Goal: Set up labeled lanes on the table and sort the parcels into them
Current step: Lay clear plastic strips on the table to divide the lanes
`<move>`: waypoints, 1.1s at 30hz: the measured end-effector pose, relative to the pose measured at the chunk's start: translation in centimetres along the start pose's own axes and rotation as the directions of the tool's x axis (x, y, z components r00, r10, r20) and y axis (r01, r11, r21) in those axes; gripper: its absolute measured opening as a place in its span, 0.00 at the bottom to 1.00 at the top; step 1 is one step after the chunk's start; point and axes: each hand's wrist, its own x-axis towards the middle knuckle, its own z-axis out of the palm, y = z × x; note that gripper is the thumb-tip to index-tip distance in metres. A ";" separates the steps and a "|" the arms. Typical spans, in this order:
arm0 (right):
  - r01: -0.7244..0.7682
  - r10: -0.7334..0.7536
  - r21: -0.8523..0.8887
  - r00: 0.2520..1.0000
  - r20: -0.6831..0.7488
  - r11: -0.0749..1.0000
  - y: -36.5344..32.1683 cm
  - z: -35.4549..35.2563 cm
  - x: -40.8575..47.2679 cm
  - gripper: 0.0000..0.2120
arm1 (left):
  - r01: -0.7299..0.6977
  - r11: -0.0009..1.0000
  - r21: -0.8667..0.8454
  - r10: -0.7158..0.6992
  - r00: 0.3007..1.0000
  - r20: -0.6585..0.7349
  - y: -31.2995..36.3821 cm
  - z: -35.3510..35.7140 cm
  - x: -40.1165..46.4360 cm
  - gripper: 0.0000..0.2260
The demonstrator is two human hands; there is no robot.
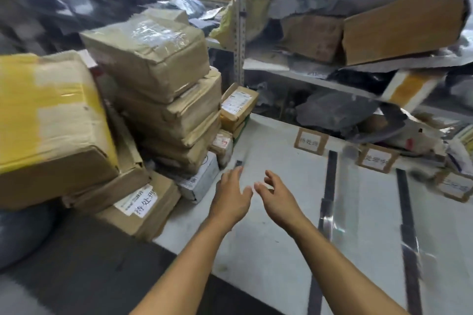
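Observation:
Both my hands hover empty above the white table (256,250), side by side with fingers loosely spread. My left hand (231,194) is nearest a small white parcel (202,181) at the foot of a tall stack of brown parcels (163,79). My right hand (277,195) is just right of the left. Two dark tape strips (330,181) (405,212) divide the table into lanes. Three cardboard label cards stand at the lanes' far ends (310,141) (376,158) (454,186). A labeled brown box (143,206) lies at the table's left edge.
A big yellow-taped box (51,123) leans at left over a grey bag (23,233). Metal shelving (239,33) behind the table holds cardboard boxes (401,25) and grey mailer bags (332,112). Clear tape glints between the strips (345,202).

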 end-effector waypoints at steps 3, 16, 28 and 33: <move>-0.062 0.064 -0.061 0.997 0.047 0.996 0.8 3.0 1.0 0.34 | 0.074 0.994 0.085 -0.083 0.990 0.116 -3.3 0.1 0.3 0.30; -0.156 0.158 -0.028 0.972 0.175 0.987 1.6 6.7 0.4 0.31 | 0.131 0.991 -0.029 -0.120 0.961 0.248 -5.3 0.6 -0.6 0.22; -0.173 0.167 0.015 0.966 0.199 0.985 0.7 7.0 -0.2 0.30 | 0.137 0.990 -0.036 -0.136 0.990 0.036 -5.3 -1.4 -1.1 0.18; -0.155 0.160 -0.064 0.983 0.085 0.986 0.7 6.4 -0.3 0.32 | 0.078 0.996 -0.045 -0.079 0.997 -0.015 -4.0 -3.0 -1.2 0.17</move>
